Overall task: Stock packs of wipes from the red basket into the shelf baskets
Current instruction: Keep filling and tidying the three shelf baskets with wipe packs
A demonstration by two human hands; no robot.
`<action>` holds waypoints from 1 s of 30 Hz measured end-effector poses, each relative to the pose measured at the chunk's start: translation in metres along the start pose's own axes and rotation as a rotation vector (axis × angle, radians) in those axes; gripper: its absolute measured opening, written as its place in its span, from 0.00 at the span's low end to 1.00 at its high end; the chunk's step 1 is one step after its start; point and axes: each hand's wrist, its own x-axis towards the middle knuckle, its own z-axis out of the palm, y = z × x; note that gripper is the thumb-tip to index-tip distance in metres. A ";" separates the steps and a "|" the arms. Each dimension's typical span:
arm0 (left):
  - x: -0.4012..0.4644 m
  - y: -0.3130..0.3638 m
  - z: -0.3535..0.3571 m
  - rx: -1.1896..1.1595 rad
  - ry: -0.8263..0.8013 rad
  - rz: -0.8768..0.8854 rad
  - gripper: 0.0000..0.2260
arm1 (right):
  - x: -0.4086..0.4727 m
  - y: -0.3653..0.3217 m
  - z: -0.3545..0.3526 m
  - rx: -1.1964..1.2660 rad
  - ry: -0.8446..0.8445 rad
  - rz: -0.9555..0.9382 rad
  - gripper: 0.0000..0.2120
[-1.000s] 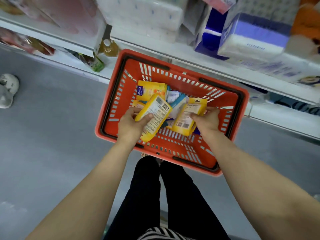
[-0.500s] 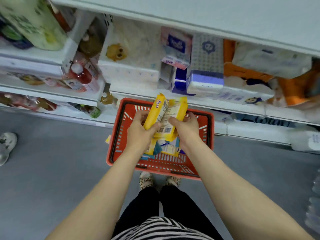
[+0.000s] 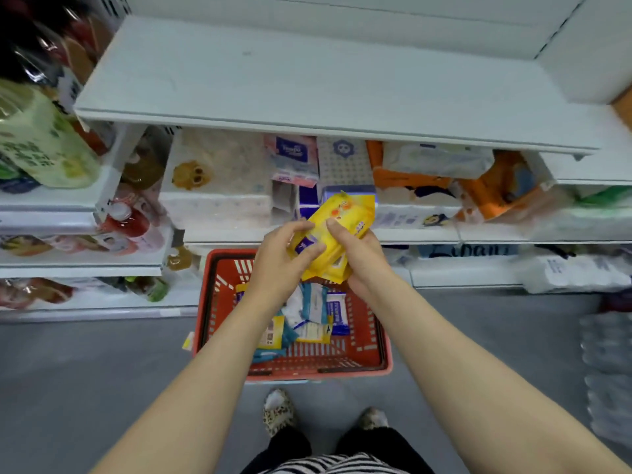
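Both hands hold yellow packs of wipes (image 3: 337, 227) together above the red basket (image 3: 212, 302), which sits on the grey floor in front of the shelves. My left hand (image 3: 278, 265) grips the packs from the left, thumb on top. My right hand (image 3: 362, 258) grips them from the right and below. More wipe packs (image 3: 309, 319), blue, white and yellow, lie loose in the basket. No shelf baskets show in this view.
A white shelf board (image 3: 307, 83) juts out bare at the top. Tissue and paper packs (image 3: 342, 165) fill the shelf under it. Bottles and bags (image 3: 130, 217) stand on shelves at left. Wrapped water bottles (image 3: 608, 371) are at the right edge. My feet (image 3: 278, 410) stand behind the basket.
Both hands lifted yellow packs out of the basket and brought them together higher up. The view has tilted up, so the upper shelf board now shows.
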 end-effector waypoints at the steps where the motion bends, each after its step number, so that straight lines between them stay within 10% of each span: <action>1: 0.005 0.004 0.004 -0.014 0.020 -0.050 0.21 | -0.002 -0.005 -0.007 0.011 -0.018 -0.014 0.21; 17: 0.006 0.170 0.251 -0.201 -0.063 -0.013 0.20 | -0.070 -0.143 -0.270 0.143 -0.216 -0.135 0.25; 30: 0.037 0.309 0.447 -0.273 -0.079 0.122 0.18 | -0.091 -0.276 -0.483 0.082 0.061 -0.266 0.26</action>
